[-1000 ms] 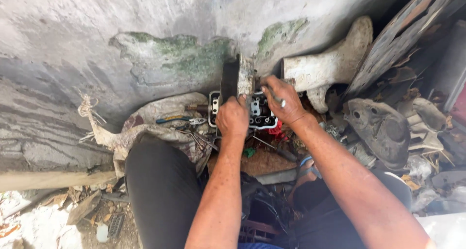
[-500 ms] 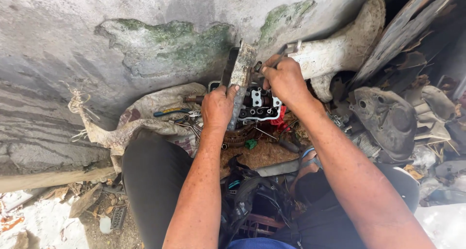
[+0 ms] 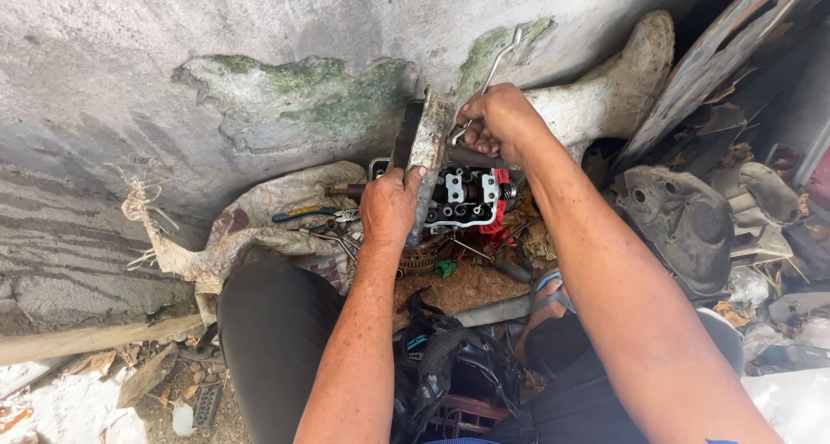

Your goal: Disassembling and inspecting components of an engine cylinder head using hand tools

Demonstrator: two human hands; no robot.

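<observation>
against the wall, i brace the engine head with my left hand clamped on its plate edge. my right hand grips the bent wrench above it. keep the head steady; turn smoothly, wrench fully seated.

Daylit, weathered concrete wall with green, perhaps mossy patches; littered ground.

One head-worn view, looking steeply down and forward along both forearms, close over the left hand and right hand, facing the concrete wall.
</observation>
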